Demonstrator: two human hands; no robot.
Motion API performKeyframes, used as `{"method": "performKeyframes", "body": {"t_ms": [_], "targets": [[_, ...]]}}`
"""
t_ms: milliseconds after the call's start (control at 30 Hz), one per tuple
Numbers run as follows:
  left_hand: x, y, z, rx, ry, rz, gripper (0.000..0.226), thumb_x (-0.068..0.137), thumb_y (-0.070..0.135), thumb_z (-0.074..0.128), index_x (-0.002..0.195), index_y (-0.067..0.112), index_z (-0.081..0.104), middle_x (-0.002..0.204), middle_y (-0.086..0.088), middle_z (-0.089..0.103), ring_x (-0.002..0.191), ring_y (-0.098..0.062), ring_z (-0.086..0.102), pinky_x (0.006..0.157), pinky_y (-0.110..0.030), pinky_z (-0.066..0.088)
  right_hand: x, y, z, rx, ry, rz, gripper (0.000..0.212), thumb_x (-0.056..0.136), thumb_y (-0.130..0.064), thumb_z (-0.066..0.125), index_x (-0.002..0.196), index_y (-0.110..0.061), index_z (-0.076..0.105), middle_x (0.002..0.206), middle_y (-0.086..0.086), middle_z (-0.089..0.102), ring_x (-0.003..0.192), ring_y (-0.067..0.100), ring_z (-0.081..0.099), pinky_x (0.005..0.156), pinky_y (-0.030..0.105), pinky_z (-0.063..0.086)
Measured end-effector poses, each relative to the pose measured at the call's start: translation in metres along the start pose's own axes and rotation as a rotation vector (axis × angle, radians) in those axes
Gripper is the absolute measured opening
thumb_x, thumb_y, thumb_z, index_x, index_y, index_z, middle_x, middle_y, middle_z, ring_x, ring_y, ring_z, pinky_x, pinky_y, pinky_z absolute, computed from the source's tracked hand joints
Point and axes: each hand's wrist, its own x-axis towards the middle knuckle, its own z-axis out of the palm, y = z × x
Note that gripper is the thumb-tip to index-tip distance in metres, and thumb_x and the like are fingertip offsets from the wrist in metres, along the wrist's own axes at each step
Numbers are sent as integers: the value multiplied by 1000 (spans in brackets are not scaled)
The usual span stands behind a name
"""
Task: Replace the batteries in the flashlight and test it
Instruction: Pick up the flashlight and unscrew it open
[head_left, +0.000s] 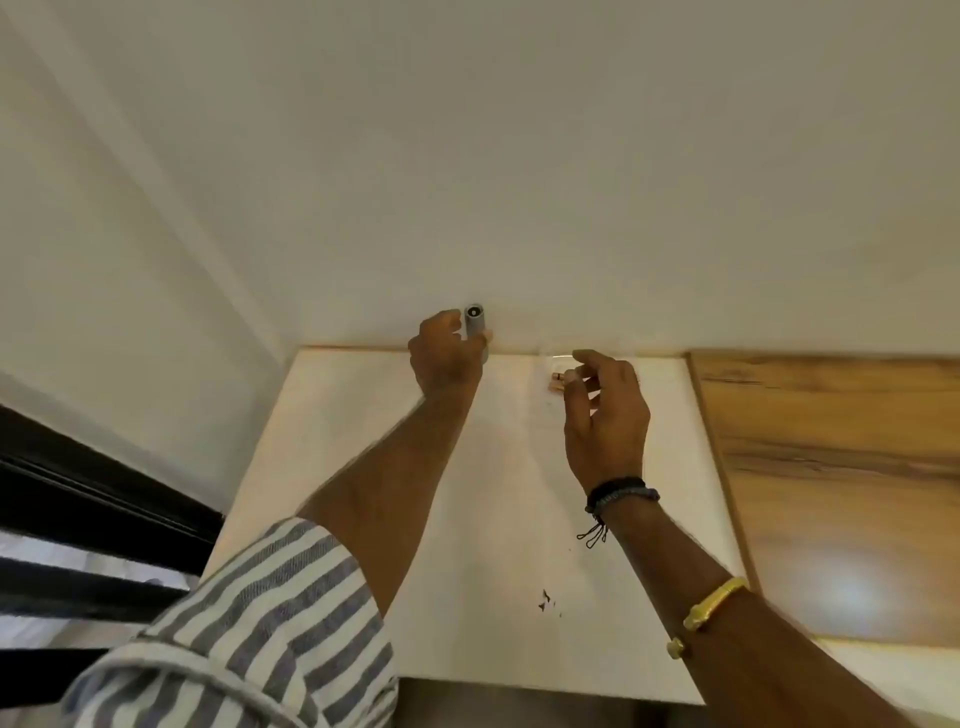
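Observation:
A grey cylindrical flashlight (475, 325) stands upright at the far edge of the white table (488, 519), close to the wall. My left hand (441, 358) grips its lower body, and its round end faces up. To the right, small copper-coloured batteries (556, 383) lie in what looks like a clear plastic pack by the wall. My right hand (608, 405) is over them, its thumb and index finger closed on the edge of the pack. The fingers hide part of the pack.
A plain white wall (519, 156) rises directly behind the table. A wood-grain surface (831, 467) adjoins the table on the right. Dark rails (93, 499) run along the lower left. Small dark specks (545, 600) lie on the near table.

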Motion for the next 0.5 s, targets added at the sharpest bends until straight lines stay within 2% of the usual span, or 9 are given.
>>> {"method": "performKeyframes", "body": {"t_ms": [133,233,367,500], "targets": [[9,3,13,65,5,35,27,82,33,77,98,11,74,99,-4,76,96,-27,68,81,-35,54,0,7,8,56,19,53,22,99,-20,56,119,-17,65,102,-3,61,86,6,61,73,19,49],[15,-2,20,101,22,60,25,85,30,73,99,10,73,97,-4,76,94,-26,67,72,-28,46,-1,10,13,76,28,53,24,99,-23,54,120,-17,65,103,-2,62,87,7,62,72,21,51],[13,-3,19,110,39,106,24,87,29,72,101,10,73,98,-4,76,94,-24,68,75,-29,49,-4,11,13,80,28,65,23,100,-21,56,119,-14,66,104,1,65,87,13,64,71,24,52],[-5,-2,9,56,31,150,25,87,30,72,102,11,74,96,-3,78,90,-20,71,75,-25,48,-11,6,2,71,29,64,20,100,-19,58,118,-15,67,105,-3,64,86,2,60,70,13,48]]}}
